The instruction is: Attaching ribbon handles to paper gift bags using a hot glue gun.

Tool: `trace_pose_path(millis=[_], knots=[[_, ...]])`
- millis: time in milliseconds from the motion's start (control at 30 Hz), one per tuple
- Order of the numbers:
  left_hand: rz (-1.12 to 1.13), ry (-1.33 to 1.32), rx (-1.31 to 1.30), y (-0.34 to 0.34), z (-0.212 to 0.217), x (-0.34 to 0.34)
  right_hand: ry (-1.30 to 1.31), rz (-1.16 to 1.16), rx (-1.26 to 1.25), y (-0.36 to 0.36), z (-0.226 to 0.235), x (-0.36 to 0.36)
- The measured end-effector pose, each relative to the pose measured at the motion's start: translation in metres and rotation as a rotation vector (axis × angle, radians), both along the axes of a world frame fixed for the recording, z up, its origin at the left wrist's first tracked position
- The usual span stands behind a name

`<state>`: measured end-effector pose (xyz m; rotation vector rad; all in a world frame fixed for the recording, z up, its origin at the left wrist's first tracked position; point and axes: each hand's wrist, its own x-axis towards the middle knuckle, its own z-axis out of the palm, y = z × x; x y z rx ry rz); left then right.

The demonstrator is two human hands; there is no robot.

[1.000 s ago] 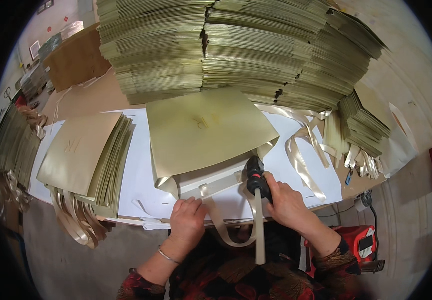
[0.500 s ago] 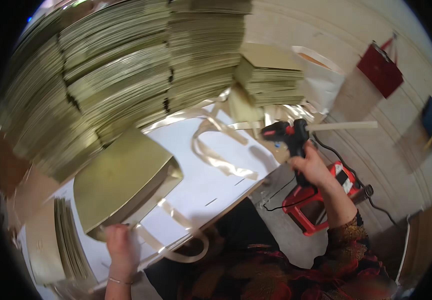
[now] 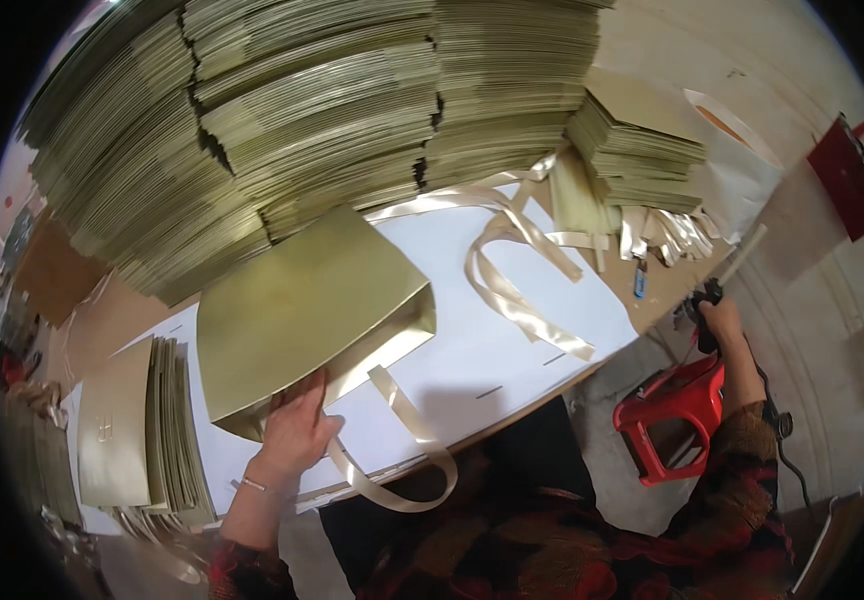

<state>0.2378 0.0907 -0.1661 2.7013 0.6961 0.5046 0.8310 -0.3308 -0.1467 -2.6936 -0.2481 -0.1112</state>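
Note:
A gold paper bag lies on its side on white sheeting, its mouth toward me. A cream satin ribbon handle loops out of that mouth over the table's front edge. My left hand rests at the mouth's left part, fingers stretched out against the bag and thumb apart; the fingertips are partly hidden by its edge. Off the table's right side, my right hand is closed around a black glue gun. A pale glue stick juts from the gun, and a dark cord hangs below.
Tall stacks of flat gold bags line the back, with a smaller stack to their right. Loose ribbon lies on the white sheet. More gold bags stand at left. A red stool is below my right arm.
My right hand has carried the glue gun away from the table, right and down. The left hand has gone from a closed grasp at the bag's corner to fingers stretched along its mouth. The view shifted.

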Motion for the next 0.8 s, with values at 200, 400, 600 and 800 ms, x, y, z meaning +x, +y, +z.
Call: trace_pose_path(millis=[200, 400, 600, 800], knots=[[0.008, 0.336, 0.042, 0.000, 0.010, 0.012, 0.279, 0.689, 0.946, 0.148, -0.024, -0.154], [-0.014, 0.404, 0.109, 0.001, 0.018, 0.019, 0.038, 0.927, 0.202, 0.317, -0.013, -0.304], [0.292, -0.150, -0.218, 0.026, -0.009, 0.129, -0.270, 1.014, 0.009, 0.344, -0.043, -0.311], [0.213, -0.156, -0.384, 0.030, -0.026, 0.117, -0.378, 1.079, 0.171, 0.332, -0.040, -0.308]])
